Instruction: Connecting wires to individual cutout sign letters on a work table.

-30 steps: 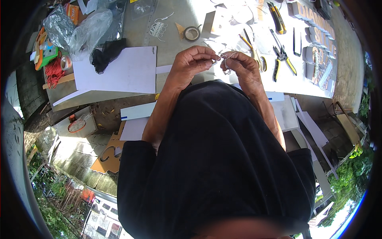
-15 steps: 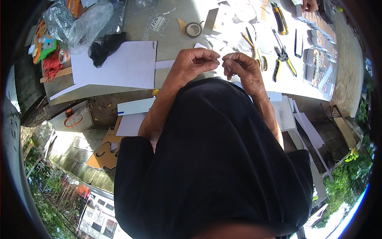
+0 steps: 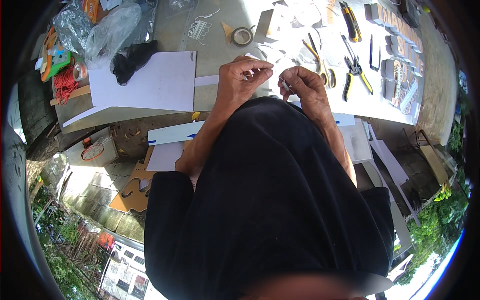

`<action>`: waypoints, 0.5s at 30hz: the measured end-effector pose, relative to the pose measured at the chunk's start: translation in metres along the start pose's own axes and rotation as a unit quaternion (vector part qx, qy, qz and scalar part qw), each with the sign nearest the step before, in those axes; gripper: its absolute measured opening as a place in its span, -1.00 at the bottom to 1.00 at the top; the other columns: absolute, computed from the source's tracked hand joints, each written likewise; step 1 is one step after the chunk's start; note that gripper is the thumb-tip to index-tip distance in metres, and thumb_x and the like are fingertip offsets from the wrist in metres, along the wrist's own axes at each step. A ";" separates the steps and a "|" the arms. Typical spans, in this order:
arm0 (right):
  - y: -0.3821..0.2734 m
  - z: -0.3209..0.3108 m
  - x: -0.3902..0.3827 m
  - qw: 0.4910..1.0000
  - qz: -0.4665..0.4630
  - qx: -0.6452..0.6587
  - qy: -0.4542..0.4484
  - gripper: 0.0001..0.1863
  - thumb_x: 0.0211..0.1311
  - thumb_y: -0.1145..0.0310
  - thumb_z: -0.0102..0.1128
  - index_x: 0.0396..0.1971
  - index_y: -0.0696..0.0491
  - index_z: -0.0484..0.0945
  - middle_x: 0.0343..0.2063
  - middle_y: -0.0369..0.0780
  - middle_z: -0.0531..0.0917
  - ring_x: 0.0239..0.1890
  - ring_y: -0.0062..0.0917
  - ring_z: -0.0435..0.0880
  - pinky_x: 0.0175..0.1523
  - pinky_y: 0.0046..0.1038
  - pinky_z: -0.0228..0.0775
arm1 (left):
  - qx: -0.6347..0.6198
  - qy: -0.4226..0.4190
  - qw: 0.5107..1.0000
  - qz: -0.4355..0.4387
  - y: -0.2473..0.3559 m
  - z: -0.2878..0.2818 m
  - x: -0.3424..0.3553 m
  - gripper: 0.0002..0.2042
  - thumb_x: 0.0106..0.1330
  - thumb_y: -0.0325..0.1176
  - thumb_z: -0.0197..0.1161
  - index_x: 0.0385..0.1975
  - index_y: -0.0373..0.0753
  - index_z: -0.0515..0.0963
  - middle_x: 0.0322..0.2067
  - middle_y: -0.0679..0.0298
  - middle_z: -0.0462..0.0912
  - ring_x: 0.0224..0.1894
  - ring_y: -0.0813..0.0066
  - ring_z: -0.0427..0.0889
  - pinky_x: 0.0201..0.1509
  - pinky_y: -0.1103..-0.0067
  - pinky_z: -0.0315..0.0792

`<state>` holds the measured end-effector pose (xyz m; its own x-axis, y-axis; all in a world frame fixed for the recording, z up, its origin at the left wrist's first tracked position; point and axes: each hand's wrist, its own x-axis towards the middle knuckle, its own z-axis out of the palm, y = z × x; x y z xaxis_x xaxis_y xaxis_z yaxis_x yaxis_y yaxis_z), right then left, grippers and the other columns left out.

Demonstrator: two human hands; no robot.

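My left hand (image 3: 240, 79) is above the table's near edge, thumb and index finger pinched on a thin pale wire (image 3: 246, 76). Just to its right, my right hand (image 3: 305, 87) has bent fingers closed on a small white piece (image 3: 286, 85) with thin wire at it; its exact shape is too small to tell. Beyond my hands lie yellow-handled scissors (image 3: 330, 76), wire strippers (image 3: 354, 72), a tape roll (image 3: 243, 36) and a bundle of white wired modules (image 3: 199, 30).
The worktable (image 3: 170, 30) also holds a white sheet (image 3: 140, 85), plastic bags (image 3: 112, 32), black mesh (image 3: 131, 62), red cord (image 3: 65, 87), a utility knife (image 3: 351, 22) and grey-sided cut letters (image 3: 395, 40). Cardboard (image 3: 127, 195) and boards (image 3: 355, 142) lie below the table's near edge.
My left hand has risen and moved slightly right, opening a gap from my right hand. Another person's hand, seen at the top right half a second ago, is out of view now.
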<state>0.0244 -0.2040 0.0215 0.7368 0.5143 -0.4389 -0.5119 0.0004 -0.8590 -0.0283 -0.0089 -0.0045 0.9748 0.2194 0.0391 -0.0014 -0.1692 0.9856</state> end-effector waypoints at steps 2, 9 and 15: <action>0.001 0.001 0.000 1.000 0.002 -0.006 -0.001 -0.72 0.42 0.22 0.25 -0.24 0.18 0.65 -0.41 -0.23 0.69 -0.41 -0.61 0.64 -0.32 -0.55 0.52 | -0.004 0.011 1.000 -0.004 0.002 0.002 -0.001 -0.85 0.16 -0.47 0.50 -0.26 -0.22 0.77 -0.38 0.28 0.74 -0.46 0.65 0.60 -0.42 0.67 0.40; 0.001 0.005 0.002 1.000 0.004 0.018 -0.014 -0.83 0.35 0.37 0.32 -0.24 0.18 0.66 -0.42 -0.23 0.71 -0.42 -0.61 0.67 -0.33 -0.55 0.53 | -0.016 0.020 1.000 -0.004 0.004 0.004 -0.002 -0.89 0.20 -0.49 0.47 -0.29 -0.21 0.72 -0.35 0.34 0.77 -0.39 0.73 0.61 -0.36 0.67 0.40; 0.001 0.007 0.000 1.000 -0.019 -0.002 0.003 -0.83 0.35 0.39 0.31 -0.20 0.18 0.62 -0.40 -0.19 0.73 -0.38 -0.58 0.71 -0.29 -0.52 0.57 | -0.023 0.033 0.999 0.005 0.000 0.006 -0.001 -0.88 0.16 -0.42 0.52 -0.35 -0.22 0.73 -0.42 0.32 0.74 -0.45 0.67 0.62 -0.42 0.66 0.40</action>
<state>0.0204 -0.1980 0.0225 0.7585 0.5086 -0.4074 -0.4814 0.0160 -0.8764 -0.0281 -0.0147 -0.0057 0.9577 0.2818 0.0590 -0.0232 -0.1285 0.9914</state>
